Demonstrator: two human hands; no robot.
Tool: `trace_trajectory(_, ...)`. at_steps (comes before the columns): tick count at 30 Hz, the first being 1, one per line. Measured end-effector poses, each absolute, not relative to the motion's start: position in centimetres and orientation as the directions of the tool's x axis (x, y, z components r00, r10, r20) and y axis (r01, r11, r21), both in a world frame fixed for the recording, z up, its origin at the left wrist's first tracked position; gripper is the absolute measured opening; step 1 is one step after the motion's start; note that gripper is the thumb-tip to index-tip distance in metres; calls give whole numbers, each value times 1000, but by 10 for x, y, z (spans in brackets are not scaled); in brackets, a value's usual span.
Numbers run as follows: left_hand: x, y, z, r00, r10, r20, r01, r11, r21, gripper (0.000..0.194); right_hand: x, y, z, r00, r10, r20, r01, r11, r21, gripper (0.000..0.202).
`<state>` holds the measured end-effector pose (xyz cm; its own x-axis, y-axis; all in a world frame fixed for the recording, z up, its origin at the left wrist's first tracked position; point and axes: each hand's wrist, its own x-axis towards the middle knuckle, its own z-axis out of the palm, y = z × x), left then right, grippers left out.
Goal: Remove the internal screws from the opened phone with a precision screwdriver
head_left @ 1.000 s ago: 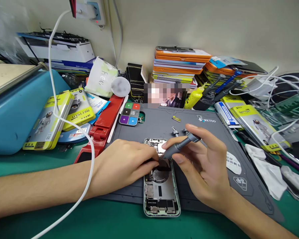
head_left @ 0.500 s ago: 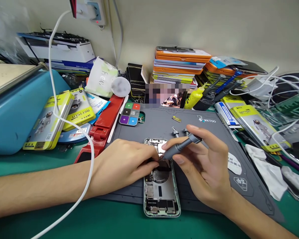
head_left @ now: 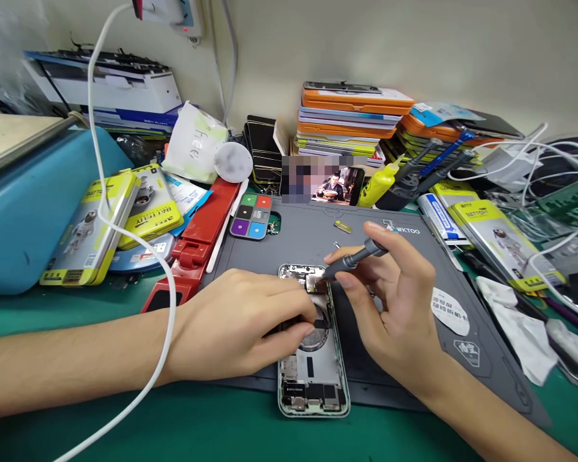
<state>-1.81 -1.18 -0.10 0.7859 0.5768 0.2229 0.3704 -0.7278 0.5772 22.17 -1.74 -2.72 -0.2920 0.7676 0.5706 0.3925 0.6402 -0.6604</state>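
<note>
An opened phone (head_left: 313, 372) lies upright in the view on the grey mat (head_left: 289, 237), its inner parts showing. My left hand (head_left: 255, 321) rests over the phone's left edge, thumb and index finger together above the round coil; whatever they may hold is too small to make out. My right hand (head_left: 390, 289) grips a grey screwdriver (head_left: 351, 262), its tip slanting down to the upper part of the phone. Part of the phone's upper left is hidden by my left hand.
Behind stand a propped-up phone (head_left: 337, 186), a yellow bottle (head_left: 378, 186) and a tool holder (head_left: 404, 189). A coloured screw tray (head_left: 250, 217) and red clamp (head_left: 197, 244) are left. A white cable (head_left: 171, 308) hangs across my left forearm.
The screwdriver tip has moved up and slightly right on the phone with my right hand. My left fingers have shifted slightly down and right, over the coil.
</note>
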Motion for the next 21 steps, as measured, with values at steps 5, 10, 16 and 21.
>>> trace_trajectory(5, -19, -14, -4, 763, 586, 273, 389, -753, 530, 15, 221, -17, -26, -290, 782, 551, 407, 622, -669, 70)
trace_trajectory(10, -20, -14, -2, 765, 596, 246, 402, -739, 541, 15, 221, -15, -26, -277, 795, 540, 383, 606, -697, 68)
trace_trajectory(16, -20, -12, 0, 772, 597, 218, 405, -726, 556, 16, 221, -16, -27, -280, 807, 520, 385, 590, -710, 69)
trace_trajectory(21, -18, -12, 2, 775, 600, 198, 408, -715, 568, 17, 222, -16, -25, -304, 776, 552, 421, 629, -653, 73)
